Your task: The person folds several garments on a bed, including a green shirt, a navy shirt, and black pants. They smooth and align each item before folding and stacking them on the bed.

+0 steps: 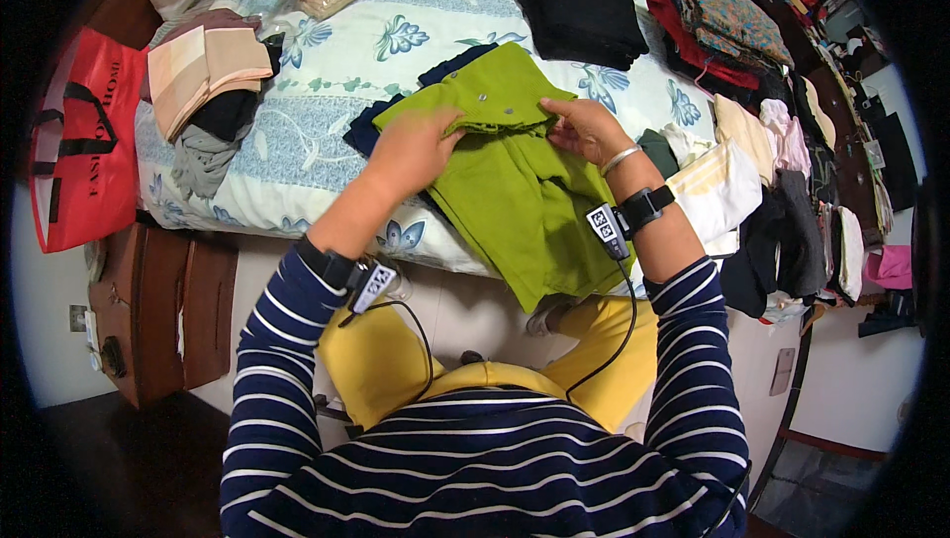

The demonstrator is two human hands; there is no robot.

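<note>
A lime-green buttoned knit garment (512, 182) lies on the near edge of the bed, its lower part hanging over the side. Its upper part is folded over, with several small buttons showing on the flap. My left hand (417, 143), blurred, grips the flap's left edge between thumb and fingers. At the opposite corner, my right hand (590, 130) pinches the same flap. Dark navy cloth (371, 122) sticks out from beneath the green knit. A folded stack of black clothes (582, 17) rests farther back on the bed.
The bed's flowered cover (312, 130) surrounds the work. On the left are beige folded cloth (211, 74), a grey scarf-like cloth (211, 159) and a red bag (89, 137). Piled clothes (742, 189) line the right side. A wooden bedside cabinet (156, 308) stands lower left.
</note>
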